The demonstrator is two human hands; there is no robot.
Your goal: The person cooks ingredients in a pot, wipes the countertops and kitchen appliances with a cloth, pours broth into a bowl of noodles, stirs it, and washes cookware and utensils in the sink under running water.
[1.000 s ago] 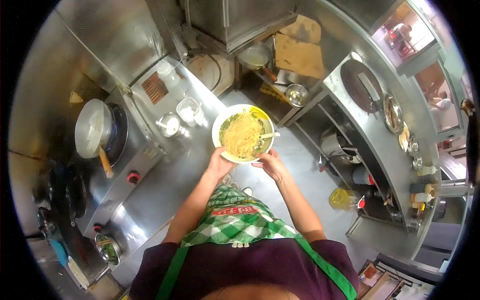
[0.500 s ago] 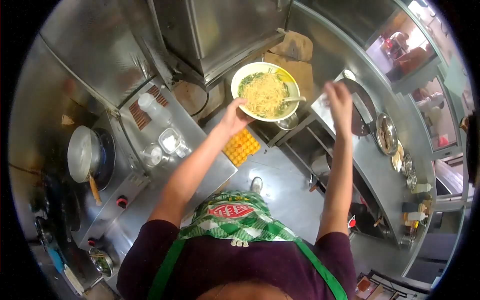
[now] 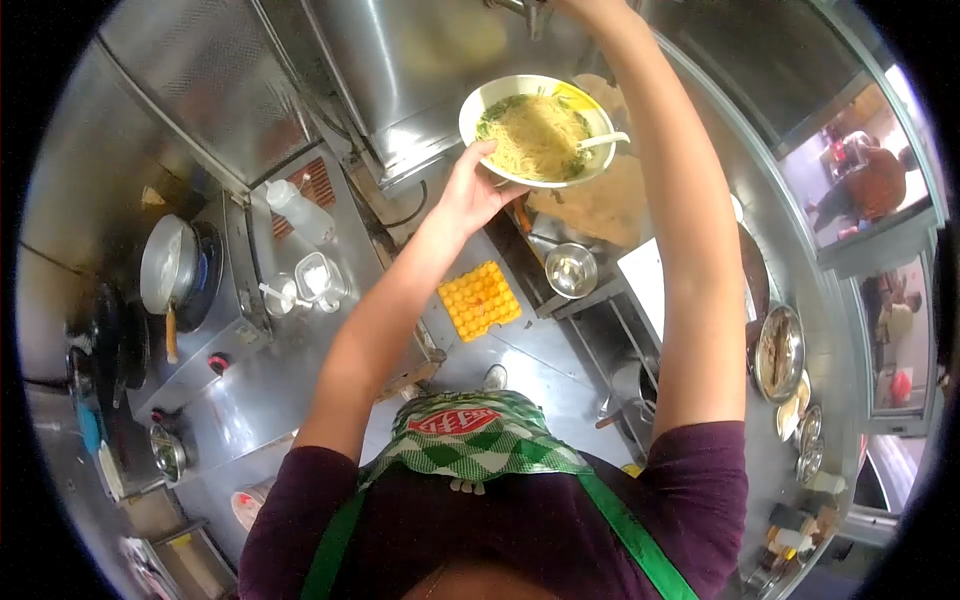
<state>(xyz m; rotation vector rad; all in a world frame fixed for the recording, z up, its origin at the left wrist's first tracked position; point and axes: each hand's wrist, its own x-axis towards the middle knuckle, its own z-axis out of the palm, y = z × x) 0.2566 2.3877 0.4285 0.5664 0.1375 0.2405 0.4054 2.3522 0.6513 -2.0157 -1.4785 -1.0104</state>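
Observation:
My left hand (image 3: 478, 192) grips the near left rim of a white bowl (image 3: 492, 94), its thumb over the edge and its fingers underneath. Noodles (image 3: 530, 138) and chopped greens lie in the bowl in what looks like broth. A white spoon (image 3: 604, 140) leans out over the bowl's right rim. My right hand (image 3: 592, 6) reaches past the bowl to the top edge of the view, beside a metal fitting (image 3: 532, 18) on the steel equipment. Its fingers are cut off there, so their hold is hidden.
On the floor below lies a yellow egg tray (image 3: 480, 300). A small metal bowl (image 3: 571, 271) sits right of it. On the left counter stand a plastic bottle (image 3: 300, 212) and containers (image 3: 320, 278); a pan (image 3: 168, 262) rests on the stove. Dishes (image 3: 778, 352) line the right counter.
My right hand has swung forward from beside the right counter to the top edge. The bowl has moved forward with my left hand, and its noodles now look wetter and flatter.

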